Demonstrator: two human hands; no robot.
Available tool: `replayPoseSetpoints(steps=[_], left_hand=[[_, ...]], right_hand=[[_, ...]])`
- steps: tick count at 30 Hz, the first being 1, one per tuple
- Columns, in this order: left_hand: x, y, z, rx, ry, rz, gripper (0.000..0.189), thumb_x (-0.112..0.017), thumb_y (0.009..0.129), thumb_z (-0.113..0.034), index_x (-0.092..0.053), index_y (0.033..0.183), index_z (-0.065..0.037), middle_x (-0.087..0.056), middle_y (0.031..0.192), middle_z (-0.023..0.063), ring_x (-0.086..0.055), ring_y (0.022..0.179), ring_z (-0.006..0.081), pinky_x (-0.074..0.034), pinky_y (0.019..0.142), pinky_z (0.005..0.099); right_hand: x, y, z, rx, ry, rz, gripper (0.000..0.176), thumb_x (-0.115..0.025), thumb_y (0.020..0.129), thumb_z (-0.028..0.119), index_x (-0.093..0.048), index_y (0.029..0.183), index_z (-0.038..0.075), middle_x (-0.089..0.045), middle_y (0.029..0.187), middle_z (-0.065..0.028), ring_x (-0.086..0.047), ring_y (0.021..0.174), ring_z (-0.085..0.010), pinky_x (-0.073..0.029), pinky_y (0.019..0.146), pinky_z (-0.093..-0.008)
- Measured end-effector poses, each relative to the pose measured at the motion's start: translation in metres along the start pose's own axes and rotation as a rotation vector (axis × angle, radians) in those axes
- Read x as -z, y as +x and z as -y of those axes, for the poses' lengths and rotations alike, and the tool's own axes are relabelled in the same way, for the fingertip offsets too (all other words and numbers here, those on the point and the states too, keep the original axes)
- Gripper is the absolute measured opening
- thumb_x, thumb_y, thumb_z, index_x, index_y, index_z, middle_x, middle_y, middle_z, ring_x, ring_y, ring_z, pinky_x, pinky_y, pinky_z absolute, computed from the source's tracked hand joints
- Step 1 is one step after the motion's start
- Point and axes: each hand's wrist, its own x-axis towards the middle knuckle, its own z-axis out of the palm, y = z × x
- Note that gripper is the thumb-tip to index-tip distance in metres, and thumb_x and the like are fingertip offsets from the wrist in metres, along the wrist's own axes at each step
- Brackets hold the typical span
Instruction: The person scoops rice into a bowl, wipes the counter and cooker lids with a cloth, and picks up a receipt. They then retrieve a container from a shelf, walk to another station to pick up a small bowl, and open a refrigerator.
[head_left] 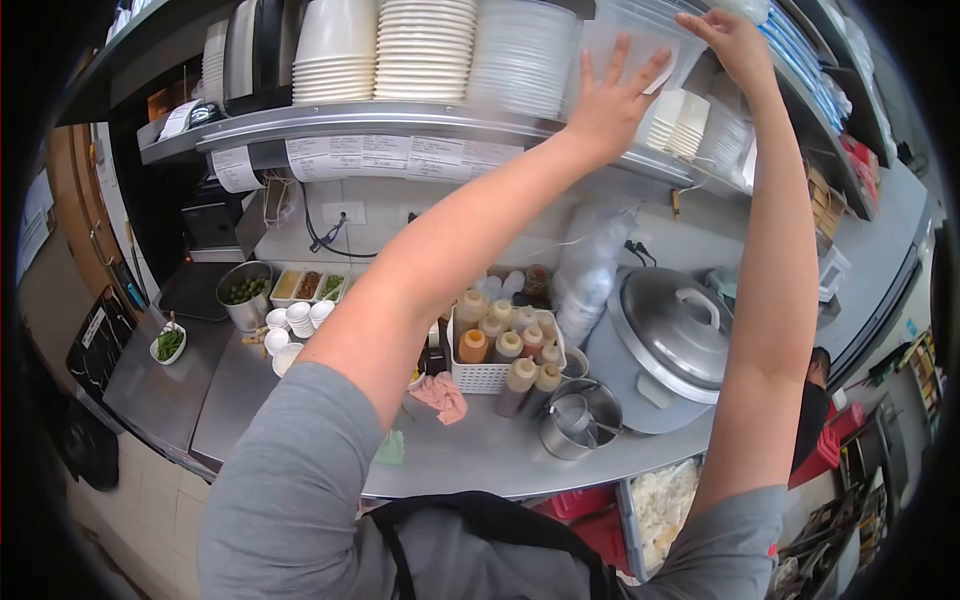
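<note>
Both my arms reach up to the metal shelf. My left hand (612, 108) has its fingers spread, lying against the front of a translucent plastic container (648, 25). At that container's upper right side, my right hand (738, 48) has its thumb and fingers bent together on the edge. What is inside the container cannot be made out. Left of it stands a tall stack of clear round plastic lids or bowls (518, 58). Below and right of my left hand are stacked white square tubs (680, 120).
White paper bowls (425, 50) fill the shelf (400, 118) further left. On the steel counter below are a basket of squeeze bottles (500, 378), a metal pot (582, 425), a large lidded cooker (665, 335) and a pink cloth (440, 398). A person's dark sleeve (812, 420) shows at right.
</note>
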Motion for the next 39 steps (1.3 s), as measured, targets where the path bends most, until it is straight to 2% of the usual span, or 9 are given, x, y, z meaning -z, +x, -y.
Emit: replayPoseSetpoints(steps=[3, 5, 6, 13, 19, 21, 33, 37, 39], left_hand=[[0.003, 0.004, -0.001, 0.007, 0.010, -0.011, 0.046, -0.054, 0.073, -0.006, -0.054, 0.119, -0.011, -0.008, 0.148, 0.0017, -0.005, 0.132, 0.0449, -0.018, 0.088, 0.0743], [0.002, 0.002, 0.001, 0.044, 0.036, 0.038, 0.043, -0.053, 0.073, -0.006, -0.056, 0.116, -0.011, -0.008, 0.148, 0.0013, -0.006, 0.132, 0.0441, -0.018, 0.089, 0.0739], [0.002, 0.001, 0.002, 0.082, 0.064, 0.086, 0.040, -0.053, 0.074, -0.007, -0.057, 0.114, -0.010, -0.009, 0.148, 0.0009, -0.007, 0.132, 0.0432, -0.019, 0.089, 0.0735], [0.001, -0.005, 0.002, 0.060, 0.080, 0.044, 0.037, -0.055, 0.074, -0.011, -0.059, 0.111, -0.013, -0.010, 0.147, 0.0005, -0.009, 0.132, 0.0427, -0.023, 0.090, 0.0710], [0.001, -0.001, -0.010, -0.046, 0.131, -0.011, 0.038, -0.057, 0.072, -0.014, -0.060, 0.110, -0.016, -0.010, 0.147, -0.0011, -0.007, 0.133, 0.0416, -0.022, 0.088, 0.0729], [0.000, 0.000, -0.010, -0.049, 0.161, 0.104, 0.036, -0.058, 0.072, -0.015, -0.061, 0.108, -0.015, -0.010, 0.147, -0.0021, -0.005, 0.133, 0.0409, -0.021, 0.087, 0.0743], [-0.006, 0.007, -0.011, -0.064, 0.157, -0.070, 0.035, -0.057, 0.076, -0.017, -0.061, 0.111, -0.016, -0.010, 0.147, -0.0042, -0.002, 0.133, 0.0383, -0.020, 0.087, 0.0749], [-0.016, 0.005, -0.014, -0.031, 0.162, -0.047, 0.036, -0.056, 0.077, -0.017, -0.059, 0.112, -0.016, -0.011, 0.147, -0.0040, -0.003, 0.133, 0.0382, -0.021, 0.086, 0.0748], [-0.015, 0.005, -0.013, -0.001, 0.225, 0.102, 0.038, -0.056, 0.080, -0.022, -0.057, 0.116, -0.012, -0.013, 0.147, -0.0020, -0.006, 0.133, 0.0395, -0.023, 0.090, 0.0709]], right_hand=[[-0.017, 0.018, -0.034, 0.150, -0.104, 0.036, 0.023, -0.070, 0.071, 0.022, -0.062, 0.073, 0.002, -0.058, 0.059, -0.0099, -0.055, 0.057, -0.0177, -0.044, 0.057, -0.0318], [-0.032, 0.039, -0.060, 0.480, -0.092, 0.272, 0.039, -0.054, 0.084, 0.041, -0.062, 0.085, 0.003, -0.059, 0.074, -0.0041, -0.054, 0.072, -0.0157, -0.041, 0.070, -0.0260], [-0.036, 0.040, -0.066, 0.387, -0.003, 0.402, 0.024, -0.052, 0.088, 0.023, -0.061, 0.092, 0.001, -0.061, 0.082, -0.0071, -0.055, 0.079, -0.0173, -0.040, 0.077, -0.0261], [-0.016, 0.024, -0.040, 0.484, -0.125, 0.429, 0.018, -0.060, 0.077, 0.009, -0.060, 0.092, -0.002, -0.063, 0.083, -0.0094, -0.057, 0.078, -0.0177, -0.043, 0.075, -0.0283], [-0.015, 0.014, -0.029, 0.430, -0.127, 0.311, 0.015, -0.061, 0.077, 0.013, -0.061, 0.086, 0.000, -0.065, 0.079, -0.0063, -0.059, 0.076, -0.0156, -0.044, 0.073, -0.0273], [-0.011, 0.004, -0.023, 0.337, 0.017, 0.148, 0.019, -0.069, 0.071, 0.017, -0.060, 0.071, 0.000, -0.058, 0.060, -0.0099, -0.055, 0.059, -0.0147, -0.044, 0.057, -0.0302], [0.003, -0.006, -0.013, 0.378, 0.133, -0.041, 0.014, -0.063, 0.076, 0.011, -0.055, 0.076, -0.001, -0.054, 0.062, -0.0082, -0.050, 0.061, -0.0165, -0.041, 0.057, -0.0297], [0.001, -0.005, -0.011, 0.474, 0.063, -0.350, 0.015, -0.062, 0.078, 0.012, -0.055, 0.078, 0.000, -0.054, 0.063, -0.0105, -0.051, 0.059, -0.0170, -0.041, 0.057, -0.0302], [0.003, -0.006, -0.010, 0.535, 0.060, -0.490, 0.015, -0.062, 0.079, 0.013, -0.054, 0.078, -0.001, -0.055, 0.063, -0.0112, -0.051, 0.059, -0.0170, -0.041, 0.057, -0.0304]])
